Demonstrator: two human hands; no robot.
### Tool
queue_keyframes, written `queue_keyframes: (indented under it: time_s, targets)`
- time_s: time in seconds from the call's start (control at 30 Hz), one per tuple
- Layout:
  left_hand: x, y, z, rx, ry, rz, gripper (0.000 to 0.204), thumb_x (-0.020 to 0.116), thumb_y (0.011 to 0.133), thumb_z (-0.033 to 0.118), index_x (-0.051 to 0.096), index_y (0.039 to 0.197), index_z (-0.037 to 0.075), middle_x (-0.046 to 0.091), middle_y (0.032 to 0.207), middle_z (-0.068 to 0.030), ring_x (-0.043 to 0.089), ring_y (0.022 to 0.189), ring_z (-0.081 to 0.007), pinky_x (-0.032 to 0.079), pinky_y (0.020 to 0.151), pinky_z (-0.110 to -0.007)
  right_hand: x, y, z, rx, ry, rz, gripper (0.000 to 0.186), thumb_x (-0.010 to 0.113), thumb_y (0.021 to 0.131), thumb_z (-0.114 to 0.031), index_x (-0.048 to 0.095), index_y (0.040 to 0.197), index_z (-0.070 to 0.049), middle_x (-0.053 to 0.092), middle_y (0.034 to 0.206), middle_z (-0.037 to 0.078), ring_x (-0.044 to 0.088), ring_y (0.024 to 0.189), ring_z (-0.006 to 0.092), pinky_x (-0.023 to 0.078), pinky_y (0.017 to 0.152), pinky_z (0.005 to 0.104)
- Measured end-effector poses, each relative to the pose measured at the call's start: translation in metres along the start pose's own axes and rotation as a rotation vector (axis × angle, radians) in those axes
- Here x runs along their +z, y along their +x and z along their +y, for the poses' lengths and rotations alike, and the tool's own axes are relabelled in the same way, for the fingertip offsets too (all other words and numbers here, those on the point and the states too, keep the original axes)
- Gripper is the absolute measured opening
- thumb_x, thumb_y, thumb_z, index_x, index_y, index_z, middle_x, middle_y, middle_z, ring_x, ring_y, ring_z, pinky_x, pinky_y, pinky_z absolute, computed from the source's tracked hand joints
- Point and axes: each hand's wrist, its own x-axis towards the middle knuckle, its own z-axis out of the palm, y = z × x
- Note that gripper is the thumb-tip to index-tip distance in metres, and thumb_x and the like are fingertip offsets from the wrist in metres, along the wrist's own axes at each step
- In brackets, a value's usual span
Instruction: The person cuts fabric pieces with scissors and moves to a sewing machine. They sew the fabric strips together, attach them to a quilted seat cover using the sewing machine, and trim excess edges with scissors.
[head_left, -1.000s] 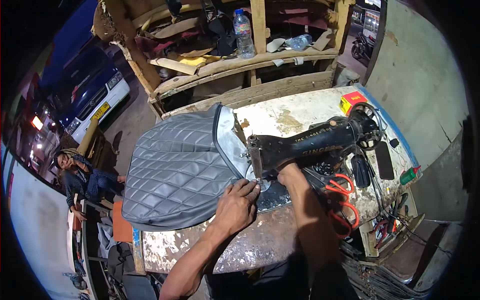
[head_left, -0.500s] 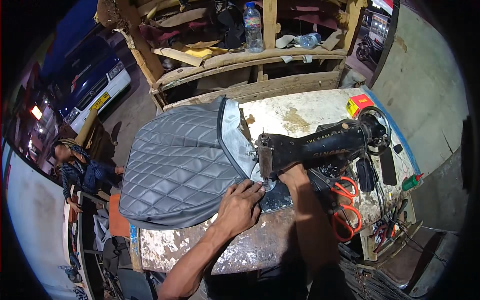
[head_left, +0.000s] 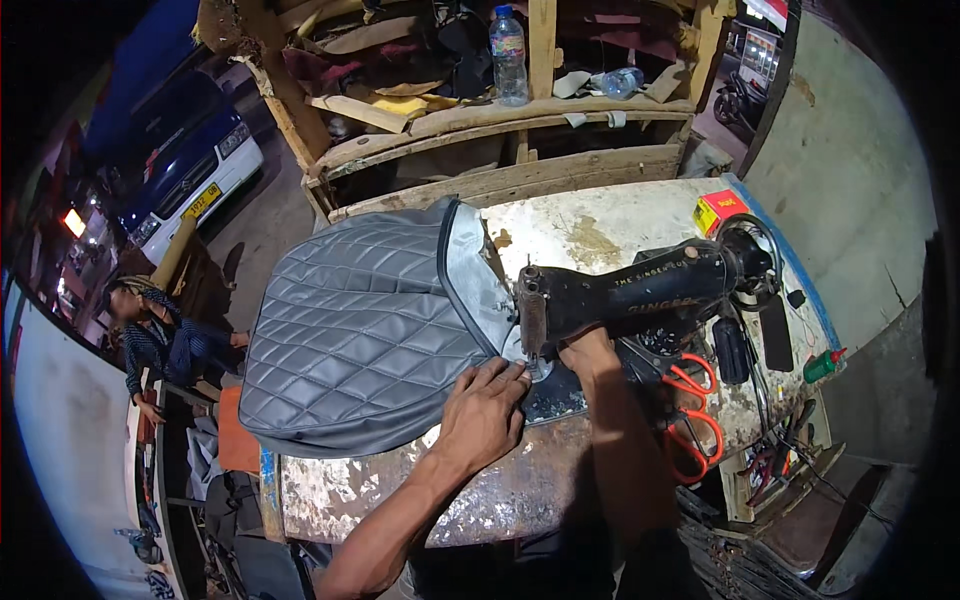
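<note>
Two bare hands close to the needle of a black cast-iron sewing machine, and therein the main hazard. Left hand laid flat and open, fingers spread on the pale hem of a grey diamond-quilted vinyl cover, fingertips just beside the presser foot; gripping nothing, only pressing down. Right hand tucked under the machine's arm behind the needle, mostly hidden, so cannot tell whether open or closed on the fabric. Could easily end in a pricked fingertip, judging by the nearness of the left fingers to the foot. Bulk of the cover spread over the left part of the worn, white-painted, rust-blotched table, with its left edge drooping past the table's rim: likely to drag by its own weight, pull the hem askew and bend the seam line. Slick vinyl under a flat palm, too, liable to slip instead of feeding evenly. Orange-handled scissors lying open just right of the right forearm, near enough to be knocked by an elbow or to catch the cover if swung that way. Small tools and cables cluttered at the table's right edge, well apart from the hem but prone to snagging a wrist. Dim light around the needle, poor for judging stitch position.
</note>
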Motion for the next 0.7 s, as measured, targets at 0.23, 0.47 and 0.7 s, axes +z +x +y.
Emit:
queue_keyframes:
  time_s: [0.23, 0.47, 0.7]
  targets:
    - [-0.002, 0.000, -0.003, -0.008, 0.018, 0.036, 0.050, 0.069, 0.081, 0.011, 0.067, 0.131, 0.005, 0.062, 0.144, -0.0113, 0.051, 0.136, -0.0337, 0.039, 0.112, -0.051, 0.005, -0.002, -0.003, 0.053, 0.063, -0.048, 0.035, 0.061, 0.105, -0.017, 0.058, 0.139, -0.006, 0.067, 0.126, 0.006, 0.065, 0.106, 0.0169, 0.054, 0.094, 0.0340]
    - [0.003, -0.003, 0.002, 0.043, 0.003, 0.086, 0.048, 0.069, 0.082, 0.009, 0.067, 0.130, 0.003, 0.064, 0.141, -0.0118, 0.053, 0.133, -0.0316, 0.041, 0.110, -0.047, 0.007, 0.001, -0.009, -0.231, -0.186, -0.153, 0.034, 0.061, 0.107, -0.026, 0.063, 0.134, -0.005, 0.068, 0.116, 0.005, 0.065, 0.096, 0.0130, 0.055, 0.085, 0.0292]
    - [-0.018, -0.017, -0.032, -0.036, 0.010, 0.092, 0.035, 0.066, 0.089, 0.009, 0.069, 0.123, 0.006, 0.067, 0.137, -0.0097, 0.058, 0.132, -0.0309, 0.045, 0.107, -0.046, 0.009, -0.071, -0.061, 0.112, -0.965, 0.237, 0.030, 0.062, 0.103, -0.028, 0.076, 0.111, -0.003, 0.063, 0.079, 0.000, 0.052, 0.054, 0.0101, 0.039, 0.052, 0.0284]
